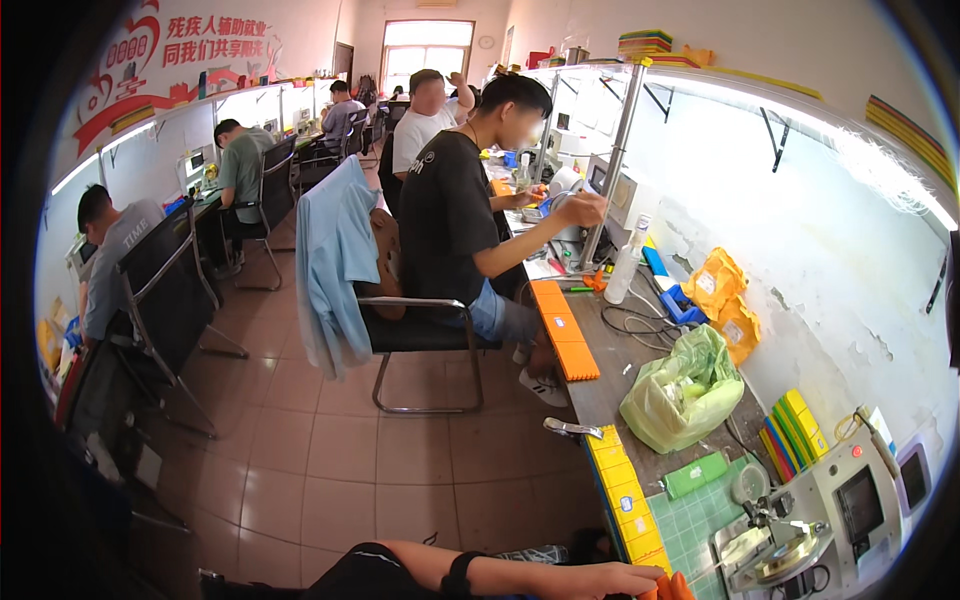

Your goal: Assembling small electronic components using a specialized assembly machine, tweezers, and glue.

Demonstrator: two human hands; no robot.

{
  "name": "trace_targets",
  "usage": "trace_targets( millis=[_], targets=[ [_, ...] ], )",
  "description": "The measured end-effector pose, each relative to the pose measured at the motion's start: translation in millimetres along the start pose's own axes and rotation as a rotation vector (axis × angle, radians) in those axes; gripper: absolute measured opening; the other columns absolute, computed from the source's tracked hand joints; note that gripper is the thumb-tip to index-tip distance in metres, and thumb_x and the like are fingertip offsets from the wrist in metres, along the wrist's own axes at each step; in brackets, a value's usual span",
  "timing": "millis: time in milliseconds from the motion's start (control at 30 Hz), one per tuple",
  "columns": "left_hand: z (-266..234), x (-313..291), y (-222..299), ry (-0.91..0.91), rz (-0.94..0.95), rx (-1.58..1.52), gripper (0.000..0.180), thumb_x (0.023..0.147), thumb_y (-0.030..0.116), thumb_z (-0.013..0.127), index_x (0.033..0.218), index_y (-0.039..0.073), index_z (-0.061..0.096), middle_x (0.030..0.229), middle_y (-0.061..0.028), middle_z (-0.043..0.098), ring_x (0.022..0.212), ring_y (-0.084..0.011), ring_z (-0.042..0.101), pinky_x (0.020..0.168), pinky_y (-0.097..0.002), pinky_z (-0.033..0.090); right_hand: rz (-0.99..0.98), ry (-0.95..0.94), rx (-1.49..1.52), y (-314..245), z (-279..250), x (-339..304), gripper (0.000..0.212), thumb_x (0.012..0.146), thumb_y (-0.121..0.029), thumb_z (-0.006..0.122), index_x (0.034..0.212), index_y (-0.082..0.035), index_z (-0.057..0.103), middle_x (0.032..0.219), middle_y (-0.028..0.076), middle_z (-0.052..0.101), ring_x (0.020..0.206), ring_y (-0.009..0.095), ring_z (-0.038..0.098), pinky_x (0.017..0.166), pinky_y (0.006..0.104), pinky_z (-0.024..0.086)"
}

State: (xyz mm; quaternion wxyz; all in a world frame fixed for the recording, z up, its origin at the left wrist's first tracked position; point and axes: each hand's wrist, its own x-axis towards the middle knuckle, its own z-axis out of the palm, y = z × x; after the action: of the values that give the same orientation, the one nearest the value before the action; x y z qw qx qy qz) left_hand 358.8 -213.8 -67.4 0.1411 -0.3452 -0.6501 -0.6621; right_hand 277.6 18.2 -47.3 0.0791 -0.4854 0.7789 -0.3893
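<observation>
Bare left hand [622, 579], 1 — fingers at an orange, rounded object [681, 588]; whether gripping, cannot tell (cut off below). Yellow segmented strip [625, 492] along dark brown bench [622, 345] edge, green gridded mat [688, 512] beside — presumably for easy reach. Right hand: unseen.

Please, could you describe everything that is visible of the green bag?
The bag is pale yellow-green, thin and slightly see-through, apparently plastic. It sits crumpled and bulging on the brown desk, mouth open upward; its contents are too unclear to name. Orange packets lie just beyond it; whether they touch it is unclear.
</observation>
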Motion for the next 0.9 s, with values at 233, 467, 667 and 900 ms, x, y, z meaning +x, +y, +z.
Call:
trace_targets(
  millis=[233,467,667,900],
  targets=[
    [5.2,4.5,-0.7,0.005,-0.008,0.033,0.006,0.098,0.004,0.068,0.097,0.005,0.062,0.114,-0.0182,0.062,0.105,-0.0356,0.060,0.094,-0.0426,0.049,0.022,0.019,0.053,4.7,2.0,-5.0,0.058,0.096,0.012,0.061,0.151,-0.003,0.050,0.137,0.020,0.065,0.121,0.027,0.066,0.097,0.0336,0.052],
    [-10.8,-0.3,-5.1,0.134,-0.049,0.187,0.007,0.097,0.006,0.069,0.099,0.002,0.064,0.116,-0.0168,0.064,0.104,-0.0327,0.063,0.093,-0.0403,0.050,-0.029,0.241,0.192,-0.1,1.2,1.2,0.033,0.095,0.000,0.070,0.127,0.003,0.066,0.111,0.016,0.075,0.095,0.023,0.073,0.084,0.0331,0.057],
    [2.0,1.2,-14.8,0.208,-0.139,0.241,0.011,0.098,0.009,0.069,0.099,0.000,0.065,0.107,-0.0151,0.067,0.098,-0.0288,0.065,0.088,-0.0377,0.051,-0.150,0.276,-0.091,-24.0,7.4,17.5,0.031,0.078,-0.001,0.086,0.106,-0.001,0.074,0.104,0.017,0.074,0.092,0.032,0.073,0.082,0.0367,0.057],
    [6.9,-0.7,-12.9,0.231,-0.170,0.074,0.010,0.098,0.008,0.069,0.101,-0.001,0.066,0.103,-0.0121,0.067,0.095,-0.0222,0.064,0.086,-0.0340,0.051,-0.198,0.368,-0.085,-16.8,12.3,13.0,0.025,0.075,0.003,0.086,0.098,-0.002,0.076,0.094,0.015,0.074,0.083,0.030,0.073,0.075,0.0356,0.057]
  ],
)
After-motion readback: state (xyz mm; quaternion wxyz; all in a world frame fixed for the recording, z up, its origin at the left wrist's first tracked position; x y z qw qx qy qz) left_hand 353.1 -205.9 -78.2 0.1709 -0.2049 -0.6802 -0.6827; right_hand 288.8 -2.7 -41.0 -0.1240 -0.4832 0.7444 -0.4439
